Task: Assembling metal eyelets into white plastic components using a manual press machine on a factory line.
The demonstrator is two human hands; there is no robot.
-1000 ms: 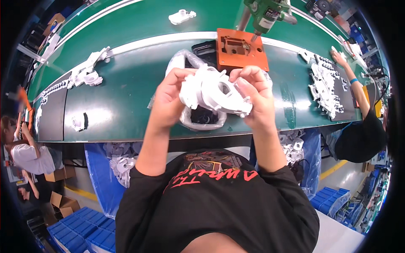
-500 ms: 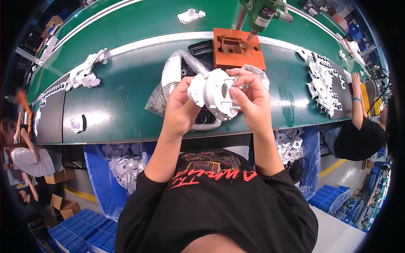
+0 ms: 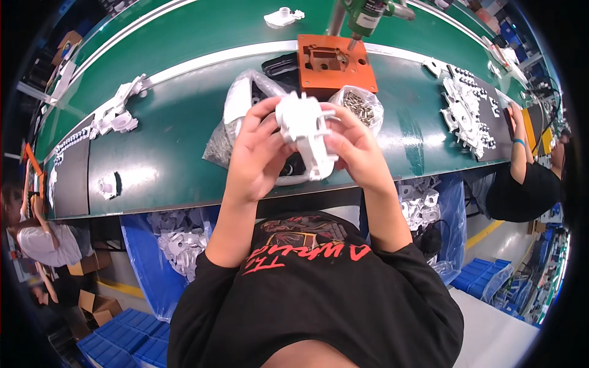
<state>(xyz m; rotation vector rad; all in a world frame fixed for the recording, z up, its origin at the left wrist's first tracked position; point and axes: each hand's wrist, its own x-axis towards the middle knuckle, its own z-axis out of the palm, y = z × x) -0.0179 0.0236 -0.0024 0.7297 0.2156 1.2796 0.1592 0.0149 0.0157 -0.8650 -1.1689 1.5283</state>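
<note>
Between both hands, above the green bench, I hold a white plastic housing [image 3: 305,132], slightly blurred. My left hand [image 3: 256,147] grips its left side. The fingers of my right hand [image 3: 354,144] close on its right side. Just beyond my right hand lies a clear bag of small metal screws [image 3: 360,105]. A plastic bag with dark parts [image 3: 248,92] lies behind and partly under my left hand, its contents mostly hidden. Farther back stands an orange fixture block [image 3: 334,76], with a green screwdriving head [image 3: 366,18] over it.
White parts lie in piles at the left [image 3: 116,119] and right [image 3: 460,116] of the bench [image 3: 178,135]. Blue-lined bins [image 3: 181,245] of white parts stand below the near edge. A co-worker's arm [image 3: 520,147] reaches in at the right; another person sits far left.
The housing has turned in my hands, so its round opening no longer faces up and a narrower arm points toward me. The view has shifted slightly, uncovering the screw bag.
</note>
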